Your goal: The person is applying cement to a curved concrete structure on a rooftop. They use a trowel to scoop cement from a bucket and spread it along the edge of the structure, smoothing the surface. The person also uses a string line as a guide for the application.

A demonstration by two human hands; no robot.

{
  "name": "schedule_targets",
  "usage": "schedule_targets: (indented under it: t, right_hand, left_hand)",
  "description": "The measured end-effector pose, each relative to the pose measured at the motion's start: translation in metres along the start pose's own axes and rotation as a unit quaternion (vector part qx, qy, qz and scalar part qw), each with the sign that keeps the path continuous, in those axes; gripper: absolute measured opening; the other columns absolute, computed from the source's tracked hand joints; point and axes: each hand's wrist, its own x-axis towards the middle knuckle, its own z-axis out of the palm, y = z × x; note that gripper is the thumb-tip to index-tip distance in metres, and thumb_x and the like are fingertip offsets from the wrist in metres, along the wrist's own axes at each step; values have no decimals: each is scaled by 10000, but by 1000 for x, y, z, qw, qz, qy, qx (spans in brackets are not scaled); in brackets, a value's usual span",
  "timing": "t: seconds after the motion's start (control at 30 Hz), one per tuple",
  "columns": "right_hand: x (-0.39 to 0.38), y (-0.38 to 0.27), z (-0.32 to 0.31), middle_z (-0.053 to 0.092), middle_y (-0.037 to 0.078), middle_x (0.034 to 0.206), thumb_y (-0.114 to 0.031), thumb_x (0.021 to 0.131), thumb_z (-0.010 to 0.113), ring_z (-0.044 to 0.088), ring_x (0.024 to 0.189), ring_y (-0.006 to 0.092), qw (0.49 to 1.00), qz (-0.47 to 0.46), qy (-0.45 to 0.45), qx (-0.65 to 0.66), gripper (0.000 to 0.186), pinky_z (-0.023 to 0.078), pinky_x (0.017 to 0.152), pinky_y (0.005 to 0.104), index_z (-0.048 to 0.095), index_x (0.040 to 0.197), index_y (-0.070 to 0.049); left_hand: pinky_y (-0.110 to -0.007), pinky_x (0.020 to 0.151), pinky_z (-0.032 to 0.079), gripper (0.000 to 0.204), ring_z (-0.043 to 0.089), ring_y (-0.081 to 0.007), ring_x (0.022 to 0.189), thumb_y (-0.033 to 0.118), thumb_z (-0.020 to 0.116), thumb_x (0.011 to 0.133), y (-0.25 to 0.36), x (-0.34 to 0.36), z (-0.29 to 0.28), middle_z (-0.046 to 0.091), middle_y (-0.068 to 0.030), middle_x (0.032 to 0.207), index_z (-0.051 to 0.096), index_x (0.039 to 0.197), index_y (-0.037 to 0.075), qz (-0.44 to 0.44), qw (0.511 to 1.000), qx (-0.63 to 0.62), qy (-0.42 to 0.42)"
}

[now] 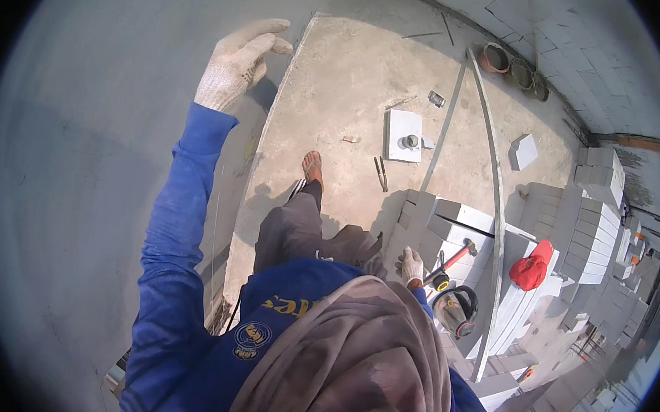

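Observation:
My left hand (236, 65), in a white knitted glove, is raised beside the smooth grey wall (80, 173). Its fingers are stretched and slightly bent, with nothing in them. Whether they touch the wall I cannot tell. Low at my right side is my gloved right hand (410, 266), its fingers loosely apart and no object visible in it. It is nearest to a stack of pale blocks (413, 219). On the blocks lie a hammer (460, 257) with a red handle, a yellow and black tape measure (441, 281), a black-rimmed rounded object (456, 310) and a red cap (531, 267).
A long metal straightedge (494, 164) leans across the stack. On the concrete floor (338, 92) are a white block (404, 125) bearing a small grey object, a long-handled tool (380, 173) and another block (523, 152). Buckets (496, 58) stand by the far wall; more block stacks (592, 232) are at right.

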Motion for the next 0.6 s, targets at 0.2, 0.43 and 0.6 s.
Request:
schedule_targets:
  t: [0.2,0.43,0.6]
  right_hand:
    - [39,38,-1,750,168,1040,-412,992,632,723,873,225,996,-25,39,-75,543,573,815,373,661,1268,55]
    - [93,-104,40,753,198,1130,-428,994,623,721,1030,274,996,-32,41,-76,531,554,886,389,694,1237,39]
    - [157,-284,49,737,222,1188,-449,1005,582,692,1142,309,990,-68,-33,-121,523,522,963,384,706,1258,-8]
  left_hand:
    - [-192,471,244,409,314,-10,520,225,579,1005,36,135,-4,748,-25,989,630,1354,19,207,974,89,-8]
    - [-198,472,264,398,323,-14,518,220,573,1000,72,265,46,756,-32,973,641,1335,15,86,987,10,-136]
    - [-202,480,268,387,319,-21,520,272,583,984,39,364,74,752,-22,938,680,1290,56,23,992,1,-123]
